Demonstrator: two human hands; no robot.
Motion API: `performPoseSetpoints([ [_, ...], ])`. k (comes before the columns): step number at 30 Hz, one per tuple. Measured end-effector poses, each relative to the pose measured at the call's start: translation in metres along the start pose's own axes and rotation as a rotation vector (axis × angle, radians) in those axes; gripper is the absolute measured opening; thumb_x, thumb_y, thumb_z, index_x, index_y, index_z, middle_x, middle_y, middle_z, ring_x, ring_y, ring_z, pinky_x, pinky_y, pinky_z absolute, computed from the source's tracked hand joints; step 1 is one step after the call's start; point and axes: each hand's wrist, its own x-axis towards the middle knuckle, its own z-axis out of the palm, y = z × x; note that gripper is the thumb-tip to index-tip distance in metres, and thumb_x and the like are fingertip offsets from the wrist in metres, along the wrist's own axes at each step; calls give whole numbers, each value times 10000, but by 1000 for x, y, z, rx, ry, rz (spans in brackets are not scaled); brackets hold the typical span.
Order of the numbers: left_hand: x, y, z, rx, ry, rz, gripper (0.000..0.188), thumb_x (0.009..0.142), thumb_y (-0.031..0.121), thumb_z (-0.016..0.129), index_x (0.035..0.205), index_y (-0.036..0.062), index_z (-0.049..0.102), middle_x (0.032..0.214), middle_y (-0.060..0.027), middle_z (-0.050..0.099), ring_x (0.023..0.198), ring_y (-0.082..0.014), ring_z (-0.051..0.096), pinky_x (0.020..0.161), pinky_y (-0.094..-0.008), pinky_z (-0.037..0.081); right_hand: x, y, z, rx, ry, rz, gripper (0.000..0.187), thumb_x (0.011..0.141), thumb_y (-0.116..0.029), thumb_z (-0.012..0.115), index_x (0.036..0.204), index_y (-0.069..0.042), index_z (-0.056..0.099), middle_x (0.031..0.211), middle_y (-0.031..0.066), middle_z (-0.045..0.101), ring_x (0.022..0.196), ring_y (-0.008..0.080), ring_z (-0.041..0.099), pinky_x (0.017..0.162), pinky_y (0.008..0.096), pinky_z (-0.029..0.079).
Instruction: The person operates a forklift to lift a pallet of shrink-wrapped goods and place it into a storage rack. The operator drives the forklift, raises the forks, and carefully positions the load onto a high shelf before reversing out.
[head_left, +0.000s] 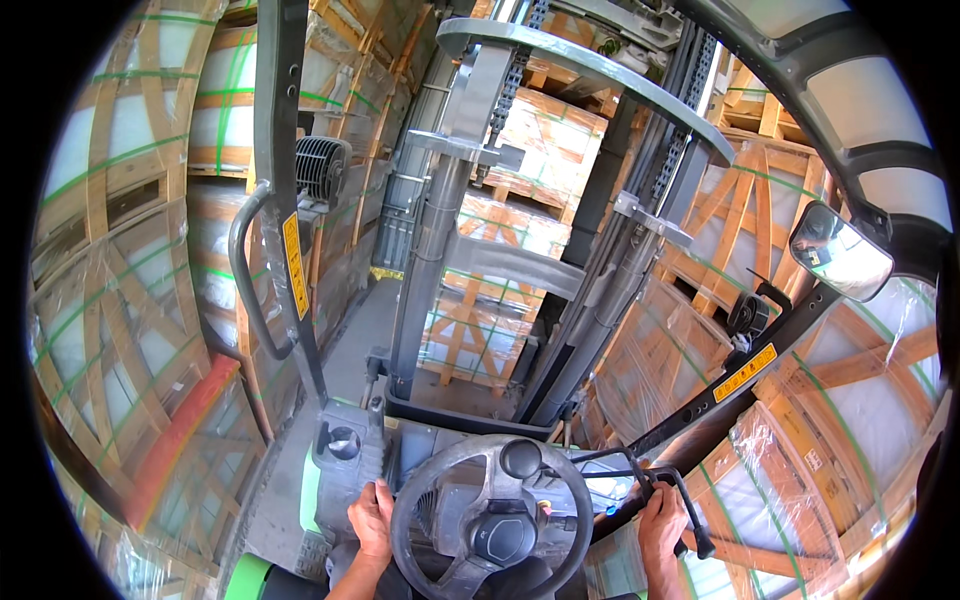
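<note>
A forklift's dark grey steering wheel [490, 525] stands in front of me, with a round knob [520, 459] on its upper rim. My left hand [372, 518] is closed just left of the rim, below a ribbed grey lever [374, 445]; what its fingers hold, if anything, is hidden. To the right of the wheel, my right hand [662, 520] wraps round one of the bent black control levers [690, 500]. Beyond the dash rises the forklift mast [430, 270], with its chains and a crossbar. Through it shows a stack of wrapped wooden crates [480, 330].
Crates [130, 280] with green straps stand high on the left, behind a red beam [185, 435]. More crates [790, 490] crowd the right side. A grab handle [243, 270], a mirror [842, 250] and lamps [322, 170] are fixed to the cab pillars. Grey floor [365, 320] runs ahead on the left.
</note>
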Motion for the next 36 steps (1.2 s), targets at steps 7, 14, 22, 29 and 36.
performPoseSetpoints([
  [7, -1, -1, 1, -1, 14, 13, 371, 974, 192, 566, 668, 2, 478, 522, -202, 459, 431, -304, 364, 457, -427, 355, -2, 11, 5, 30, -26, 69, 192, 945, -108, 505, 993, -30, 674, 868, 185, 696, 721, 372, 674, 685, 455, 535],
  [14, -1, -2, 2, -17, -4, 0, 379, 974, 192, 564, 662, 0, 468, 517, -206, 465, 426, -317, 381, 457, -437, 354, -3, 17, 7, 27, -25, 66, 177, 939, -87, 505, 970, -27, 669, 882, 194, 695, 785, 398, 668, 711, 474, 530],
  [22, 0, -7, 6, -1, 15, -1, 368, 968, 192, 575, 662, 1, 498, 529, -219, 500, 435, -362, 467, 463, -448, 377, -3, 8, 6, 43, -28, 93, 182, 937, -86, 506, 996, -29, 669, 845, 182, 692, 700, 358, 680, 658, 453, 533],
  [29, -2, -2, 0, 9, 5, -32, 329, 950, 206, 598, 680, 21, 564, 571, -213, 550, 491, -395, 555, 484, -447, 414, -8, 8, 5, -10, -9, 37, 191, 950, -106, 507, 1020, -37, 671, 843, 183, 692, 629, 361, 666, 618, 452, 534],
  [36, -3, -11, -15, -136, -203, -167, 315, 994, 333, 531, 883, 42, 579, 684, -263, 619, 684, -475, 631, 616, -542, 489, -37, 46, 13, -320, -13, -77, 222, 972, -220, 551, 1026, -55, 689, 731, 159, 694, 572, 322, 643, 521, 428, 512],
])
